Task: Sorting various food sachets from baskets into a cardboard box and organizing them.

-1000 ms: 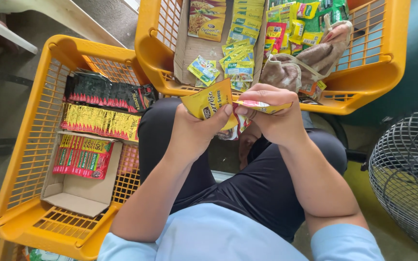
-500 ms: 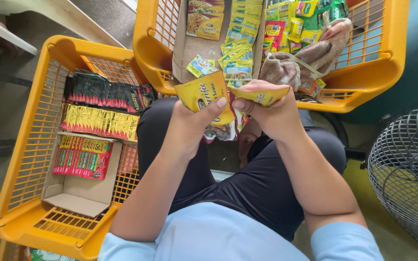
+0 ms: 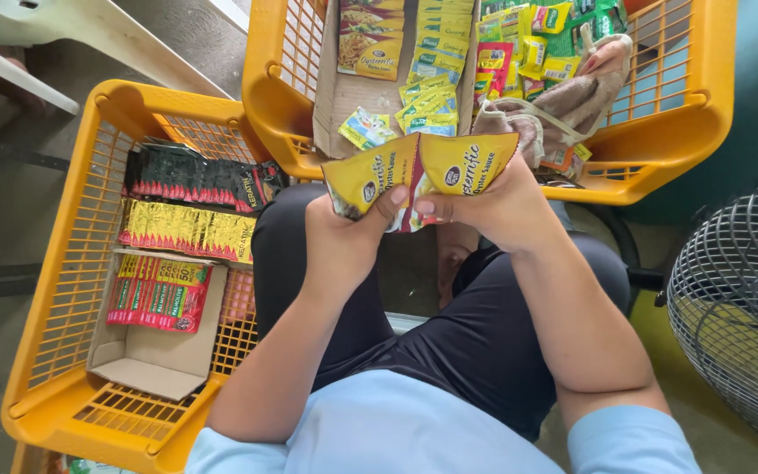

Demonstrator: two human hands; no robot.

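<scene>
Two yellow sauce sachets (image 3: 418, 171), still joined, are pinched between both hands above the lap: left hand (image 3: 344, 233) grips the left one, right hand (image 3: 493, 206) the right, near the far yellow basket (image 3: 660, 149).

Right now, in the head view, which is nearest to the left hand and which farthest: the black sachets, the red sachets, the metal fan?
1. Black sachets, in the basket left of the left hand.
2. Red sachets, lower in that basket.
3. Metal fan, far right.
</scene>
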